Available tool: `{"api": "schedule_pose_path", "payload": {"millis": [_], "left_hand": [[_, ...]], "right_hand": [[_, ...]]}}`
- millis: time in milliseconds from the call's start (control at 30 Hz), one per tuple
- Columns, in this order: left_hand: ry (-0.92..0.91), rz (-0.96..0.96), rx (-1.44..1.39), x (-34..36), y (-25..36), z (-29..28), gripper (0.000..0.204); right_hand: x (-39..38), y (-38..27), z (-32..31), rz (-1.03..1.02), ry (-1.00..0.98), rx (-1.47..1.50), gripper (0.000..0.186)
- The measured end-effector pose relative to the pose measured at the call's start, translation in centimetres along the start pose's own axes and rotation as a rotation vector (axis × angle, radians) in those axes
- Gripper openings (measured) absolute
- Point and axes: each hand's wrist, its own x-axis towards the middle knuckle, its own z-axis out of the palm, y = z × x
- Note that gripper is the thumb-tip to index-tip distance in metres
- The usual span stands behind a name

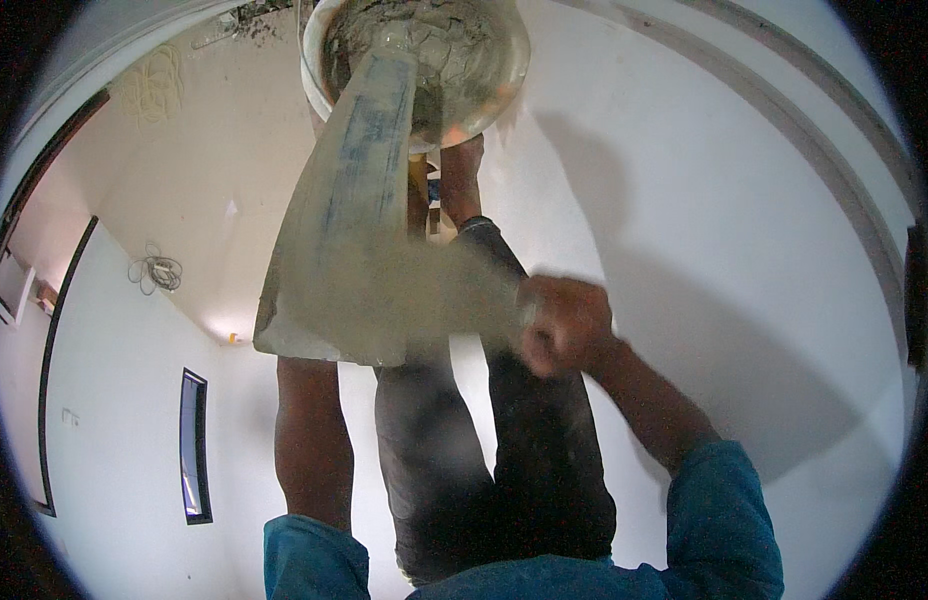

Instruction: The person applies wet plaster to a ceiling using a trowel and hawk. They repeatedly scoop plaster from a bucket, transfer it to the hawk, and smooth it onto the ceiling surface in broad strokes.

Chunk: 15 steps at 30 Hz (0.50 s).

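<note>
1. Grey plaster coats the broad trowel; your right hand is clenched on a blurred blade at frame centre.
2. Your left hand is hidden behind the trowel; grip cannot be told.
3. Plaster bowl, top centre, remains well filled; much work remains.

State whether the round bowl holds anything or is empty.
Holds something: grey wet plaster fills the bowl, lumpy and nearly to its rim.

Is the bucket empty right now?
No. The bucket holds grey wet plaster nearly up to its rim, and the top end of the long flat board rests in it.
</note>
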Motion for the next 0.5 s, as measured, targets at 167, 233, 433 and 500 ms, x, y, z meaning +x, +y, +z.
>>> {"api": "schedule_pose_path", "payload": {"millis": [167, 233, 433, 500], "left_hand": [[-0.019, 0.005, -0.006, 0.6, 0.2, 0.7, 0.042], [-0.022, 0.01, -0.002, 1.1, 0.4, 1.2, 0.042], [-0.023, 0.008, -0.007, 1.6, 0.2, 1.1, 0.041], [-0.029, 0.004, -0.011, 1.5, -0.1, 1.0, 0.041]], "right_hand": [[1.8, 2.7, 2.2, 0.076, -0.112, -0.085, 0.026], [5.9, 6.8, 2.0, 0.119, 0.145, 0.027, 0.026], [7.1, 6.3, 1.4, 0.189, 0.22, 0.067, 0.025], [3.4, 1.6, 1.5, 0.097, 0.014, 0.07, 0.024]]}}
